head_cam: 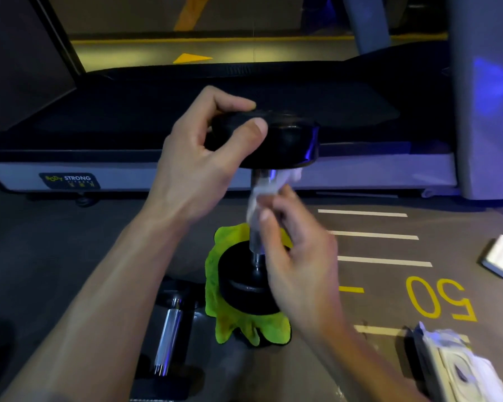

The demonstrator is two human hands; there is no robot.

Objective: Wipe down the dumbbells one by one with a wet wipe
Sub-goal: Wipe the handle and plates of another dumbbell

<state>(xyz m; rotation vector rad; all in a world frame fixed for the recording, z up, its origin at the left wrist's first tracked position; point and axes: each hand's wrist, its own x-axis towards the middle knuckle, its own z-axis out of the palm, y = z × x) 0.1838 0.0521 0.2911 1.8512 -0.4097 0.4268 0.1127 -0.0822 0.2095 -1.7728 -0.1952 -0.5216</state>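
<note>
Gym floor (360, 285) carries a green cloth (238, 326) where your dumbbell (273, 140) stands upright. Your left hand (204, 158) grips its top head; your right hand (296, 245) fingers (266, 214) pinch the wet wipe (257, 198) around the handle.

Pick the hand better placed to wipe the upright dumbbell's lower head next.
Right. The right hand already pinches the wet wipe on the dumbbell handle, just above the lower head. The left hand grips the top head, probably steadying it.

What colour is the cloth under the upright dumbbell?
Bright yellow-green cloth, seen in the head view, lying beneath the dumbbell.
</note>
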